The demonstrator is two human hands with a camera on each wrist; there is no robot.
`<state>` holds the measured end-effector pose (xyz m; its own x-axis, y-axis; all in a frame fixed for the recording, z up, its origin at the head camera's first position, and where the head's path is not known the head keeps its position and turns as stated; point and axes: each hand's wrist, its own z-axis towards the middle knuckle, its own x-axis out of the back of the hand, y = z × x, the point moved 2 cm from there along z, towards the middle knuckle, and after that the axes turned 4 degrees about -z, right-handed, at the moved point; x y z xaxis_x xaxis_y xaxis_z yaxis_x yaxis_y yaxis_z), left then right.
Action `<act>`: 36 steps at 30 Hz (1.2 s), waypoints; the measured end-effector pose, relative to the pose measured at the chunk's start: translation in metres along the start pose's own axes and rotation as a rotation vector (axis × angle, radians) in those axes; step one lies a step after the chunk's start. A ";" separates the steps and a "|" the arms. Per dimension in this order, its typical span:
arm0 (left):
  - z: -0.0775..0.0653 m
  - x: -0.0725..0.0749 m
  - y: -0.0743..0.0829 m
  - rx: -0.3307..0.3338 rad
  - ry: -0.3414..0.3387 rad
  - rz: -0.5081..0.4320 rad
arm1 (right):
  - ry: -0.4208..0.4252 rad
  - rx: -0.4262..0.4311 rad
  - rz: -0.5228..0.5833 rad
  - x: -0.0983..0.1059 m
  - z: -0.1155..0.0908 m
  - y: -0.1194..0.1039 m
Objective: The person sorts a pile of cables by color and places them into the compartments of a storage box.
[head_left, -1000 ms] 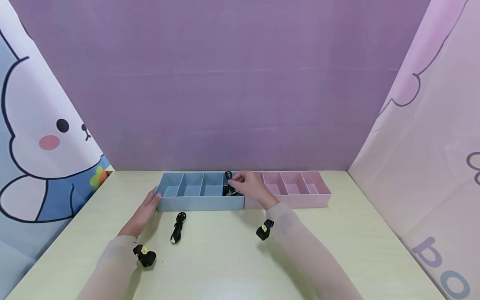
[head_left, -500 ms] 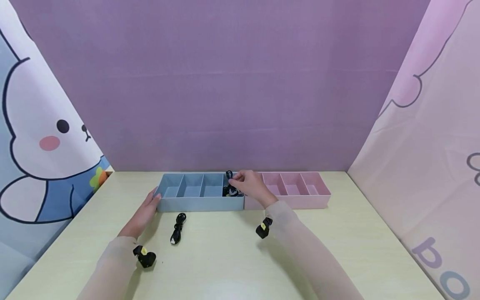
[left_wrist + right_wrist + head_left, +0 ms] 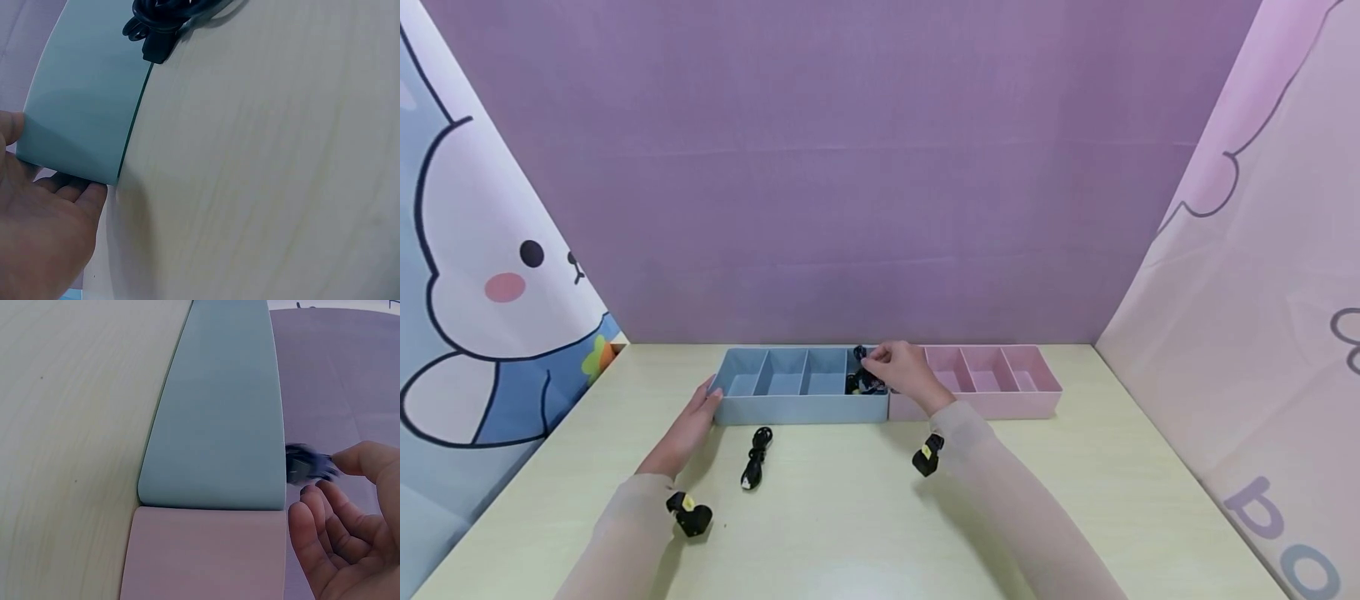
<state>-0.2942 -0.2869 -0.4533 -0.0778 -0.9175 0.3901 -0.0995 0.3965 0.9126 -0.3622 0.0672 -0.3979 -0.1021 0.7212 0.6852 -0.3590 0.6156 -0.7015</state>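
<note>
A light blue divided storage box [image 3: 801, 408] stands at the back of the table. My left hand [image 3: 687, 423] holds its left end, thumb at the upper edge and fingers against the end wall. Over the rightmost blue compartment, my right hand [image 3: 904, 372] pinches a bundled black cable [image 3: 860, 352] between thumb and fingertips. More dark cable shows below it inside that compartment. In the right wrist view the dark bundle [image 3: 306, 464] is blurred at the fingertips, just beyond the box's rim. Another bundled black cable [image 3: 757, 457] lies on the table in front of the box.
A pink divided box [image 3: 973, 406] adjoins the blue one on the right, its left part hidden behind my right hand. Behind both boxes rises a purple backdrop [image 3: 865, 208]. Printed cloth panels flank the wooden table [image 3: 835, 517] on either side.
My right hand has lowered the bundled cable slightly into the rightmost blue compartment. The left hand and the cable on the table stay where they were.
</note>
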 end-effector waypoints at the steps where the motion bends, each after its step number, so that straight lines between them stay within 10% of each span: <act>1: 0.000 0.000 0.000 0.000 0.000 -0.001 | -0.002 -0.002 0.008 0.000 0.000 0.000; 36: 0.001 -0.002 -0.002 0.012 0.009 0.011 | -0.057 0.082 0.030 -0.018 -0.013 -0.021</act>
<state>-0.2945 -0.2856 -0.4558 -0.0701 -0.9134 0.4011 -0.1107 0.4067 0.9068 -0.3404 0.0460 -0.3982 -0.1661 0.7180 0.6759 -0.4292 0.5644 -0.7051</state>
